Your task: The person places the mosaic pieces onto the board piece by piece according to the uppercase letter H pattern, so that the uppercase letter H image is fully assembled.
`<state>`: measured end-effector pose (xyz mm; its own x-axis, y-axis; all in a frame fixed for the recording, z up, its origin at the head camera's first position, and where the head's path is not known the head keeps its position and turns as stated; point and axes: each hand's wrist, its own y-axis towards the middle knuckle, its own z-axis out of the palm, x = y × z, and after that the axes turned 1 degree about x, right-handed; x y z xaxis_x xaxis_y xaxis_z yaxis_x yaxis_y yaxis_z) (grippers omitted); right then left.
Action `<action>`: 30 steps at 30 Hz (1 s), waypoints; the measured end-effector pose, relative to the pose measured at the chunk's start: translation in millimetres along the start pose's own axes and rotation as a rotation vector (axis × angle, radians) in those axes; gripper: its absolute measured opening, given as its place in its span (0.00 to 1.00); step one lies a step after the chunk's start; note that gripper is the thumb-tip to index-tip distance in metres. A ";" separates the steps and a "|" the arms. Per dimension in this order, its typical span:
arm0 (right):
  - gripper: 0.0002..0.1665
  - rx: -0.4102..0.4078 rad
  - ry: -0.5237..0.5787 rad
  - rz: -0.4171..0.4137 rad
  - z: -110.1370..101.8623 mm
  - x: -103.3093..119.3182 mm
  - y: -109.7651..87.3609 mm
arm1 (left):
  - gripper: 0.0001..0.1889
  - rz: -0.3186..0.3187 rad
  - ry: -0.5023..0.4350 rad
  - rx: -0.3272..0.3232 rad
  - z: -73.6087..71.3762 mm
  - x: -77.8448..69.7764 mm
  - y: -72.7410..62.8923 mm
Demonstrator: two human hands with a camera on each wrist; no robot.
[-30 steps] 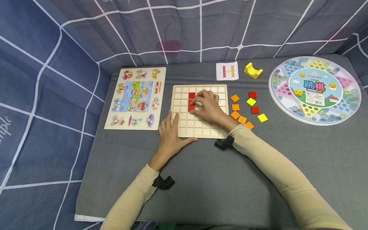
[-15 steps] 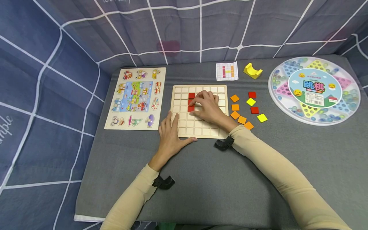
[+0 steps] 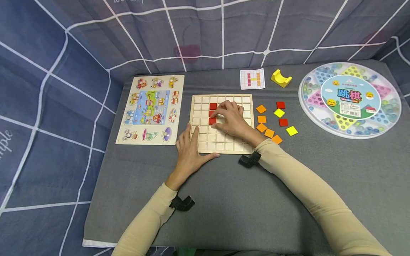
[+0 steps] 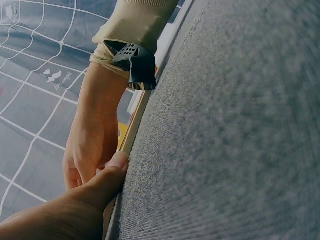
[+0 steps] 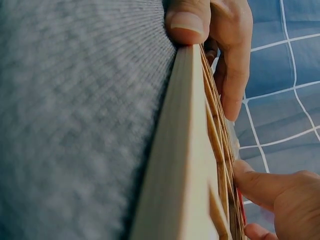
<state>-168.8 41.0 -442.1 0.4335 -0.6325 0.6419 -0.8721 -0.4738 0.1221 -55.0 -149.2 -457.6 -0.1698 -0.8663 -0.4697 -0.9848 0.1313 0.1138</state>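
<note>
A wooden grid board [image 3: 224,146] lies on the grey table, with red tiles [image 3: 213,106] set in one column left of its middle. My right hand [image 3: 232,119] is over the board. Its index fingertip and thumb pinch the lowest red tile [image 3: 212,121] in the column, and the other fingers are curled above the squares. My left hand [image 3: 189,153] rests at the board's lower left corner, fingers extended along the left edge. In the right wrist view, the left thumb [image 5: 187,25] presses the board's front edge.
Right of the board lie several orange tiles [image 3: 262,119], plus red and yellow tiles [image 3: 292,131]. Behind stand a pattern card [image 3: 252,79] and a yellow curved block [image 3: 281,79]. A picture puzzle [image 3: 150,106] lies left, a round Chinese checkers set [image 3: 350,99] right.
</note>
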 end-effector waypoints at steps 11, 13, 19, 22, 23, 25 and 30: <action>0.20 -0.031 0.070 -0.027 -29.4 -16.7 -22.1 | 0.63 0.016 -0.010 -0.008 1.4 -2.3 1.7; 0.20 -0.056 0.071 -0.016 -37.9 -25.4 -28.6 | 0.63 0.015 -0.014 -0.006 1.4 -2.3 1.8; 0.22 -0.147 0.052 0.049 -65.6 -58.5 -46.7 | 0.63 0.020 -0.022 -0.014 1.4 -1.1 1.5; 0.22 -0.179 0.046 0.107 -78.1 -75.5 -53.0 | 0.63 0.024 -0.043 -0.017 1.0 -0.7 0.8; 0.22 -0.186 0.045 0.128 -82.0 -79.9 -54.8 | 0.63 0.025 -0.046 -0.019 1.0 -0.4 0.6; 0.22 -0.190 0.042 0.168 -88.6 -87.0 -58.0 | 0.63 0.023 -0.044 -0.019 1.5 0.1 0.1; 0.23 -0.180 0.060 0.255 -97.7 -98.1 -64.1 | 0.63 0.025 -0.034 -0.028 2.4 -1.1 -0.7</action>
<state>-177.5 193.3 -438.9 0.1861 -0.6770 0.7120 -0.9795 -0.1849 0.0802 -54.2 -147.2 -459.3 -0.1959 -0.8462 -0.4956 -0.9789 0.1385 0.1504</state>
